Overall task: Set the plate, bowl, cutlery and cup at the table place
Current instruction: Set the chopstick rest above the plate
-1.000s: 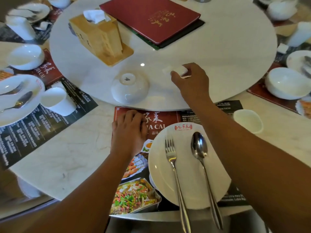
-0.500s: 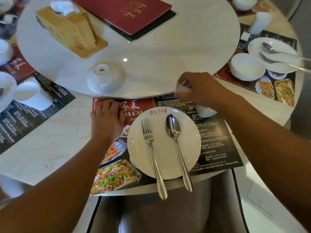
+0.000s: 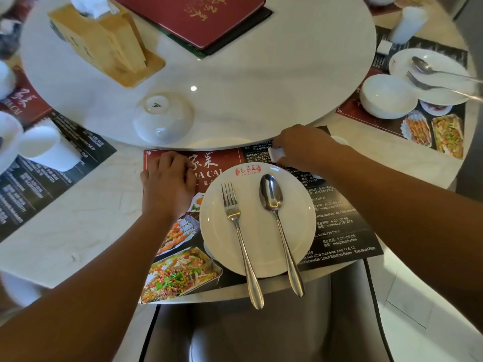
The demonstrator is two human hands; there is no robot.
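White plate (image 3: 257, 231) with a red logo lies on the printed placemat (image 3: 339, 231) between the two hands. A fork (image 3: 236, 231) and a spoon (image 3: 271, 194) lie side by side on it, handles overhanging its near rim. The left hand (image 3: 168, 178) rests flat, fingers straight, on the placemat just left of the plate. The right hand (image 3: 300, 150) is just beyond the plate's far right rim, pinching a small white object (image 3: 277, 154) that cannot be identified. A white bowl (image 3: 163, 118) sits upside down on the raised marble turntable (image 3: 261, 87), beyond the left hand. A white sliver (image 3: 339, 139) just past the right hand may be the cup, mostly hidden. Plate and cutlery look placed, the bowl has yet to come down to the place, and the cup's position is unclear.
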